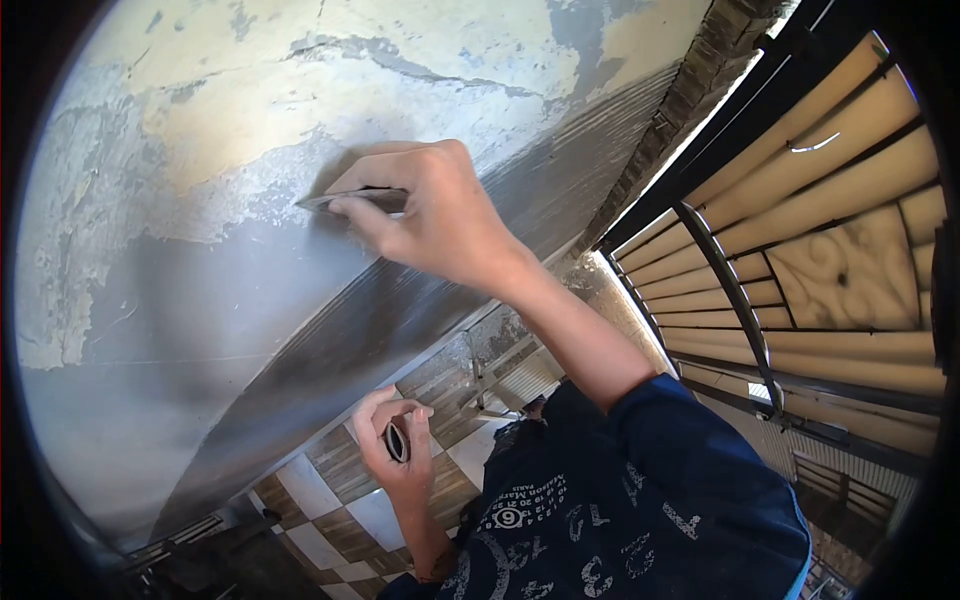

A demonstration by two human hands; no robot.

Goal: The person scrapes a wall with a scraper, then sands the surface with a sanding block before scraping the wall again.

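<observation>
My right hand [415, 205] is raised against the wall, its fingers closed on a thin flat scraper [345, 196]. The tip of that scraper meets the wall [190, 290] where peeling cream paint borders a grey patch. Lower down, my left hand [395, 435] curls around a small dark oval object with a pale rim [397, 442]. What kind of object that is I cannot make out. My left hand is held away from the wall, above the tiled floor.
Cracked, flaking paint spreads over the upper wall. A dark band with ridged lines runs diagonally below. Brown and white checked tiles [305, 487] cover the floor. To the right stands a black-framed metal gate [840, 270] with tan panels.
</observation>
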